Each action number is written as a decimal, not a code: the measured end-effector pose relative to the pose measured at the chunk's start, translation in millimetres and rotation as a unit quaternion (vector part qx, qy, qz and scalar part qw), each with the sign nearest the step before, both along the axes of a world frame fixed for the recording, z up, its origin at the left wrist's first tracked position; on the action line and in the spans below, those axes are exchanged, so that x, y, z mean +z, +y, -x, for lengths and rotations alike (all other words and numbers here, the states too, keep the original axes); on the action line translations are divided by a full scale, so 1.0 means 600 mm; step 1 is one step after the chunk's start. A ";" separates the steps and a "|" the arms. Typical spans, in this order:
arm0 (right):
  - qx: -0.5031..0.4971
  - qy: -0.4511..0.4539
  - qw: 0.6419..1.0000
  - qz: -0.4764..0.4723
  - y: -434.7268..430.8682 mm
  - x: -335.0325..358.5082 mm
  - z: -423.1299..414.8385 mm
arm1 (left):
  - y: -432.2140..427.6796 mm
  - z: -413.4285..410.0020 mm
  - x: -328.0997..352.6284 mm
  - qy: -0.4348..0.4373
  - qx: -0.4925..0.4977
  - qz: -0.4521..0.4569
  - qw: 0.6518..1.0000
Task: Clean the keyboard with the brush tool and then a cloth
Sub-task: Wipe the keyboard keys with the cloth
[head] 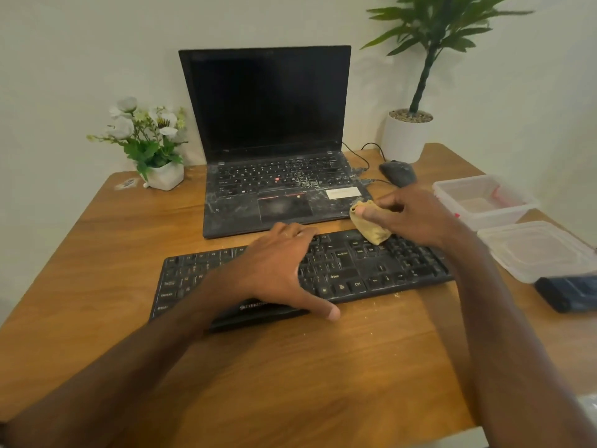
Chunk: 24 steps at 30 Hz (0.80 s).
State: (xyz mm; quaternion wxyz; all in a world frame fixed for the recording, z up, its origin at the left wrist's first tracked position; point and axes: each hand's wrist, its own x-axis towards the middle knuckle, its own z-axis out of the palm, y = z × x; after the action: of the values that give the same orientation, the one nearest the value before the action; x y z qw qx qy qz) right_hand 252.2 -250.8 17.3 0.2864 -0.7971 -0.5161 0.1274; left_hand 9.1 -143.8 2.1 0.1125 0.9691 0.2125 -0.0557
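A black external keyboard [361, 270] lies across the wooden desk in front of a laptop. My left hand [274, 270] rests flat on its middle keys, fingers spread, thumb hanging over the front edge. My right hand [410, 218] grips a bunched yellow cloth [371, 226] and holds it against the keys at the keyboard's upper right. Crumbs lie on the desk by the keyboard's front edge. No brush is recognisable.
An open, dusty black laptop [277, 189] stands behind the keyboard, with a mouse [399, 173] to its right. A clear plastic box [484, 202] and its lid [539, 250] sit at the right, beside a dark object [568, 292]. A flower pot [161, 179] and a potted plant [407, 137] stand at the back.
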 end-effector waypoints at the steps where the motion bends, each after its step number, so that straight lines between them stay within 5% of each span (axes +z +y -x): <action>1: 0.005 0.002 1.000 0.012 -0.002 0.003 0.000 | -0.007 -0.016 0.000 -0.010 0.001 -0.003 1.000; 18: -0.203 0.072 0.976 -0.024 -0.041 -0.001 -0.071 | -0.027 -0.086 0.013 0.048 0.007 -0.025 0.998; 21: -0.196 0.003 0.980 -0.037 -0.035 -0.001 -0.058 | -0.027 -0.088 0.012 0.047 0.010 -0.025 0.999; 24: -0.140 0.048 0.988 -0.054 -0.022 0.001 -0.044 | -0.025 -0.090 0.009 0.044 0.010 -0.029 0.999</action>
State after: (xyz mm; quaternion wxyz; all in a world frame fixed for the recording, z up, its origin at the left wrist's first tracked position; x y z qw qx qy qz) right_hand 278.8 -264.0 17.7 0.3686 -0.8376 -0.3916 0.0958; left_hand 62.8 -158.9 7.4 0.0753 0.9664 0.2286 -0.0906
